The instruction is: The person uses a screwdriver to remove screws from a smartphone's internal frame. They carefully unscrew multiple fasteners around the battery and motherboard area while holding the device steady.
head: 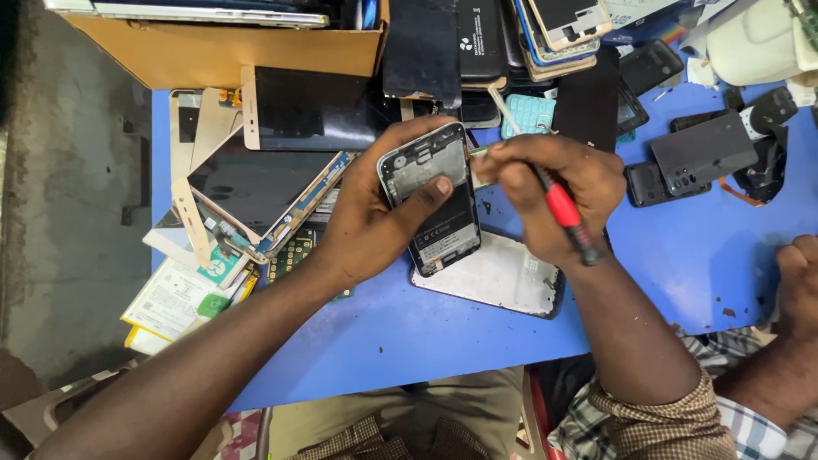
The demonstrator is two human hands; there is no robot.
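My left hand (375, 213) grips an opened smartphone (430, 198) with its back cover off, thumb pressed on the exposed inner frame. My right hand (554, 192) is shut on a screwdriver with a red and black handle (564, 209); its tip end sits at the phone's upper right edge, hidden by my fingers. Both hands hover above a blue table (682, 247). Under the phone lies a white phone back panel (498, 277) flat on the table.
Loose phone screens and frames (256, 183) pile up at the left beside a cardboard box (247, 51). Several phones and covers (699, 153) lie at the back right. Another person's hand (799, 285) rests at the right edge.
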